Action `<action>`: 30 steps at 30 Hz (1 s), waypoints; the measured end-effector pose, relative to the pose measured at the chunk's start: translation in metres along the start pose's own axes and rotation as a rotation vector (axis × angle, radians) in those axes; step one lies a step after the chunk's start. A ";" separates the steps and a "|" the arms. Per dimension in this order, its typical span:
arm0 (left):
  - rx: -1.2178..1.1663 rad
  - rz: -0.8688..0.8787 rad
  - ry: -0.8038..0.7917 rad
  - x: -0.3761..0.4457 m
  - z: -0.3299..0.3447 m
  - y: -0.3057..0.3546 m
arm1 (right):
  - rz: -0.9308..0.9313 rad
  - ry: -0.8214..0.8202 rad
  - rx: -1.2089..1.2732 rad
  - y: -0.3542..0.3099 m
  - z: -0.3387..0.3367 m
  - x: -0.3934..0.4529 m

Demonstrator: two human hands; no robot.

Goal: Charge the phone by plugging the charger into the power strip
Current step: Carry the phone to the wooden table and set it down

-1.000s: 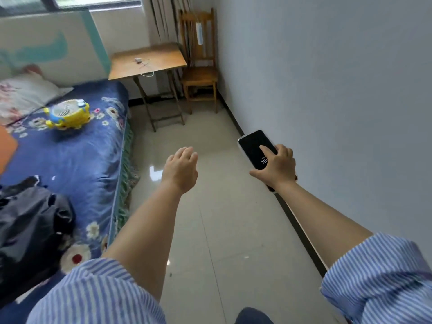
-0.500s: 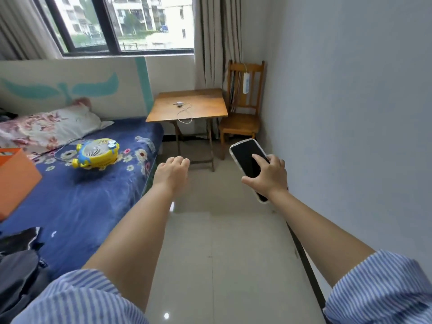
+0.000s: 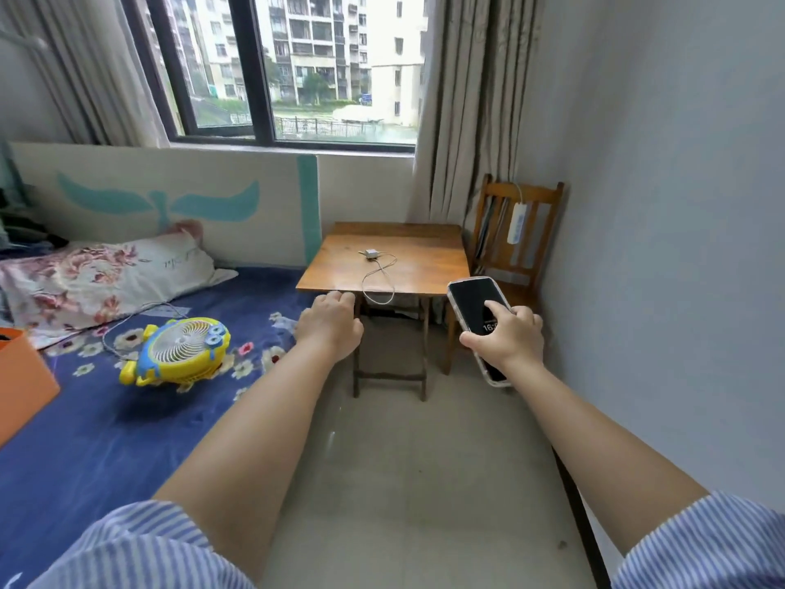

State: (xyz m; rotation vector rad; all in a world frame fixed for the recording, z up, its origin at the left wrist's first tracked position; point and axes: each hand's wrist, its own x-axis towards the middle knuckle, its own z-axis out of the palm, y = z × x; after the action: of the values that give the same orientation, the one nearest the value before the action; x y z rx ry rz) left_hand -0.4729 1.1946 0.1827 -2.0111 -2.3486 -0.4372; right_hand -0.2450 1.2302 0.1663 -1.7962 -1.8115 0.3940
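My right hand (image 3: pixel 507 340) grips a black phone (image 3: pixel 475 301) in a clear case, screen up, thumb resting on the glass. A small white charger (image 3: pixel 371 253) lies on the wooden folding table (image 3: pixel 424 265), and its thin white cable (image 3: pixel 379 280) loops over the table's front edge. A white power strip (image 3: pixel 516 223) hangs upright on the back of the wooden chair (image 3: pixel 497 265) in the corner. My left hand (image 3: pixel 330 325) is stretched forward below the table's front edge, fingers loosely curled, holding nothing.
A bed with a blue floral sheet (image 3: pixel 85 418) fills the left side, with a yellow fan (image 3: pixel 180 352), a floral pillow (image 3: pixel 97 282) and an orange box (image 3: pixel 21 380) on it. The grey wall (image 3: pixel 658 248) runs close on the right. Tiled floor (image 3: pixel 403 482) lies ahead.
The view has risen and closed in on the table and chair, which now appear nearer. Both hands stay stretched forward, the right one still holding the phone.
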 end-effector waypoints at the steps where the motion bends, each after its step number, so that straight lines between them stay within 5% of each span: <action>1: 0.002 -0.006 -0.012 0.027 0.004 -0.006 | 0.008 -0.004 -0.009 -0.007 0.009 0.026; 13: 0.084 -0.098 -0.134 0.290 0.069 -0.086 | -0.033 -0.056 -0.125 -0.077 0.125 0.291; 30: 0.118 -0.291 -0.340 0.591 0.188 -0.239 | -0.113 -0.371 -0.198 -0.190 0.365 0.614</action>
State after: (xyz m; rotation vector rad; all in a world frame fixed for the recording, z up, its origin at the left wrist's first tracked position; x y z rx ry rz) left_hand -0.7739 1.7757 0.0693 -1.8183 -2.8036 0.0507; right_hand -0.5797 1.8844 0.0892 -1.8317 -2.2649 0.5493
